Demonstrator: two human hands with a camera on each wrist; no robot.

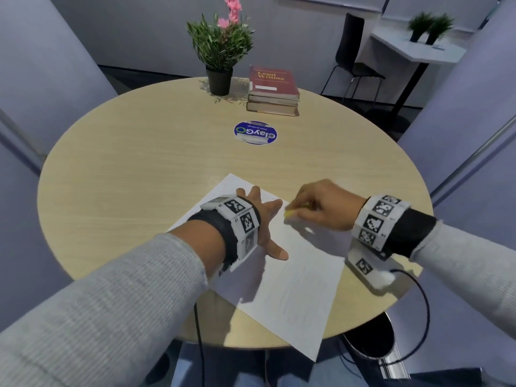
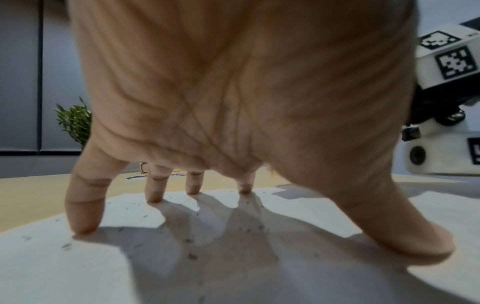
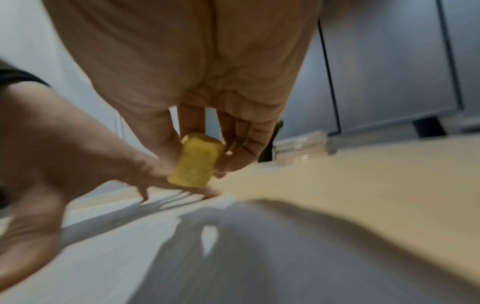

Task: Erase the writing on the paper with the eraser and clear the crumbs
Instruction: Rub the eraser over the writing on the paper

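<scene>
A white sheet of paper (image 1: 304,277) lies tilted on the round wooden table (image 1: 139,169), one corner hanging over the near edge. My left hand (image 1: 264,219) is spread flat on its upper left part, the fingertips (image 2: 83,224) pressing the sheet down. Several grey eraser crumbs (image 2: 192,256) lie scattered on the paper under and around that hand. My right hand (image 1: 318,208) pinches a yellow eraser (image 1: 290,213) between thumb and fingers, its tip near the paper's upper right edge. In the right wrist view the eraser (image 3: 196,162) sits just above the surface, blurred.
At the far side of the table stand a potted plant (image 1: 220,51) and a stack of books (image 1: 273,90). A round blue sticker (image 1: 255,132) is nearer the middle. A black chair (image 1: 351,60) and a bin (image 1: 368,339) stand off the table.
</scene>
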